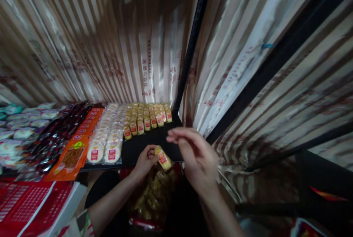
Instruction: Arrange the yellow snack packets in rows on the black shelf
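My left hand (pixel 145 161) grips a small yellow wrapped cake (pixel 163 158) with a red and white label, tilted, in front of the black shelf (pixel 160 137). To its right, my right hand (pixel 197 158) is raised with its fingers stretched out and nothing visible in it; it is slightly blurred. Rows of similar yellow wrapped cakes (pixel 146 123) stand on the shelf beyond both hands. Below the held cake, a dim red-edged container or bag (pixel 146 224) holds several yellow-wrapped pieces (pixel 154 196). Its exact shape is hard to make out.
Left of the yellow rows lie round white wrapped pastries (pixel 112 152), a flat orange packet (pixel 73 154), dark shiny packets (pixel 52 145) and whitish packets (pixel 23 132). A red crate (pixel 24 207) sits at lower left. Black posts (pixel 194 38) and patterned curtains (pixel 154 57) enclose the shelf.
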`<state>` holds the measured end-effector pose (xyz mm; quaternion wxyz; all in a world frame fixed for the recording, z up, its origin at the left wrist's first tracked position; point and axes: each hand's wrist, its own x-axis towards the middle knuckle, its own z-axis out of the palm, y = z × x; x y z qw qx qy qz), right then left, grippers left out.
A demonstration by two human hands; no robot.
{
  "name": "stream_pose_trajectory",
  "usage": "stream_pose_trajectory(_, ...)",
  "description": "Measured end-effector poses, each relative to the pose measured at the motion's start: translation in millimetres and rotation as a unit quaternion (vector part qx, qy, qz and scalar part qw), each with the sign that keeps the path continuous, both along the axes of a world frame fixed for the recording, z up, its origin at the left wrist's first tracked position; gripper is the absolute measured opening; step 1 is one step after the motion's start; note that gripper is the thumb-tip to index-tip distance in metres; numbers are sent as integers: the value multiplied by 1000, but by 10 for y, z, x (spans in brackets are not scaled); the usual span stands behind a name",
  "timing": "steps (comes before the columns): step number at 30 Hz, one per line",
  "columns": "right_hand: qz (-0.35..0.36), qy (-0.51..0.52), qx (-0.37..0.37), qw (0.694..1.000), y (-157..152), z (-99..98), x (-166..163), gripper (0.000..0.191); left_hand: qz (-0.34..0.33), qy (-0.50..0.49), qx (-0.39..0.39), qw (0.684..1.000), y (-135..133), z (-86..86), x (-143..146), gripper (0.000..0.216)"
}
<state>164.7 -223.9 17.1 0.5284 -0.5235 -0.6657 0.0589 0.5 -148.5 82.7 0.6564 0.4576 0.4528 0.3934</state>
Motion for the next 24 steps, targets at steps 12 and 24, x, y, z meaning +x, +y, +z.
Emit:
stream_pose_trajectory(12, -176, -60, -100, 978, 1357, 403, 177, 45, 14, 143, 227, 963, 1366, 95, 833, 28)
stream_pose_trajectory(24, -241, 58, -108, 963, 2241, 5, 415, 50, 52, 275, 334, 900, 2375, 231, 1444, 27)
